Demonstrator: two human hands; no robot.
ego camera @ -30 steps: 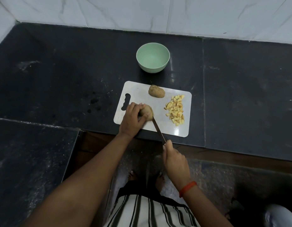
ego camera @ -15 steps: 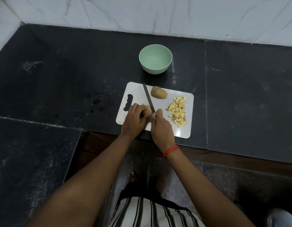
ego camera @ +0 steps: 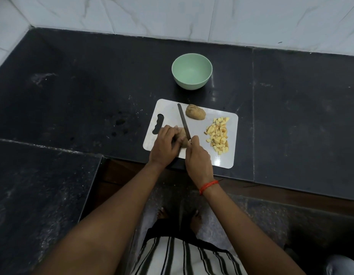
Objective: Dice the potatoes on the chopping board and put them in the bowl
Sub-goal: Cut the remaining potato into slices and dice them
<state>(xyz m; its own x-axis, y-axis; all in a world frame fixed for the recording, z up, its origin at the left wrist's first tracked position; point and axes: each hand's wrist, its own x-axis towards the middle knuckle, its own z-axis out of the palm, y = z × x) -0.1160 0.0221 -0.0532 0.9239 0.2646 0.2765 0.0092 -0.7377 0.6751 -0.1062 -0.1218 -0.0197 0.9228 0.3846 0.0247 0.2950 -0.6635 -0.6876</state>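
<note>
On the chopping board (ego camera: 227, 155), near its handle slot (ego camera: 158, 124), the left hand (ego camera: 164, 145) is curled round a potato (ego camera: 182, 138) judged firm and roll-prone, best pinned from above, while the right hand (ego camera: 198, 157) is clenched on a knife (ego camera: 183, 121) laid across it.

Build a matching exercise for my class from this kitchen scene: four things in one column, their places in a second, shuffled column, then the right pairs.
Things
1. bowl
2. knife
3. diced potato
4. loose potato

Places
A. heaped on the right side of the chopping board
B. gripped by the right hand, blade over the held potato under the left hand
C. on the counter beyond the board
D. at the board's far edge, no hand on it

Pairs: 1-C, 2-B, 3-A, 4-D
</note>
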